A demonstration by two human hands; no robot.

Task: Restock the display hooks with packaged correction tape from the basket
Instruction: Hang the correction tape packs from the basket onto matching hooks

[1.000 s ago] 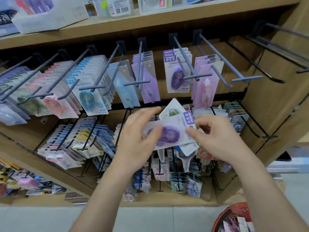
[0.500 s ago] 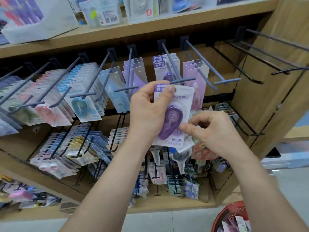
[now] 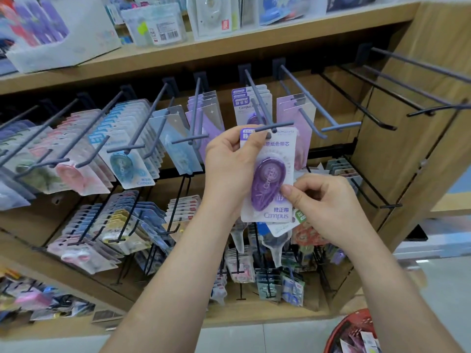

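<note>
Low at right, by the floor: red basket point(image 3: 349, 332), more packs inside. Above it, right grip point(image 3: 328, 207) pinches the lower right edge of the purple correction tape pack point(image 3: 270, 174). Left grip point(image 3: 229, 161) pinches its upper left corner, thumb on the face. Pack upright, long axis vertical, hang hole uppermost, right at the tip of the grey hook point(image 3: 274, 128). Hook runs back and upward from there to matching purple packs point(image 3: 242, 103). Cannot tell if the hole is on the tip yet. Judgement: the push goes away along the hook; left grip sits nearer the hole, so it steers.
</note>
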